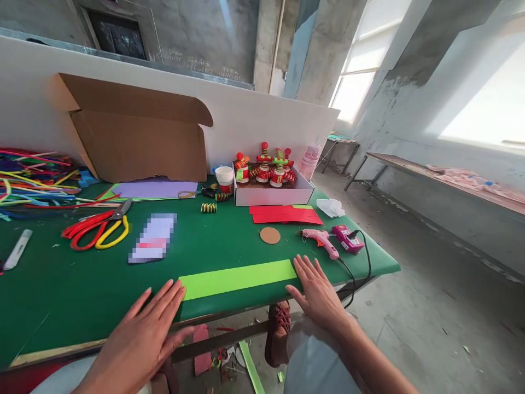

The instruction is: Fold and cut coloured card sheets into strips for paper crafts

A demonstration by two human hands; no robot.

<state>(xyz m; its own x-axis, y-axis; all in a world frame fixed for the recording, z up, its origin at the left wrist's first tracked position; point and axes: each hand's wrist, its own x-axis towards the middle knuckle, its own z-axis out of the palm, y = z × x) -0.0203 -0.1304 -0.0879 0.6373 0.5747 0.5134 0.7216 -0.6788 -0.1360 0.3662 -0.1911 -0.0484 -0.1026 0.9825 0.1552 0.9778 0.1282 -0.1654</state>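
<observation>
A long light-green paper strip (238, 280) lies flat along the front edge of the green-covered table (110, 290). The fingertips of my left hand (143, 323) rest on its left end, fingers stretched out. At the right end, my right hand (318, 287) lies flat with its fingers spread, touching the strip. Just beyond the strip is a round brown cardboard disc (270, 236). A pink glue gun (322, 241) lies past my right hand, beside a purple socket box (348, 239) with a black cord.
Red-handled scissors (88, 230), yellow-handled scissors (117, 227) and a marker (18, 249) lie left. Behind are red paper (283, 215), folded paper springs (209, 208), paper cups (224, 178), a white box (273, 196) of paper figures, an open cardboard box (141, 145) and pipe cleaners (36, 178).
</observation>
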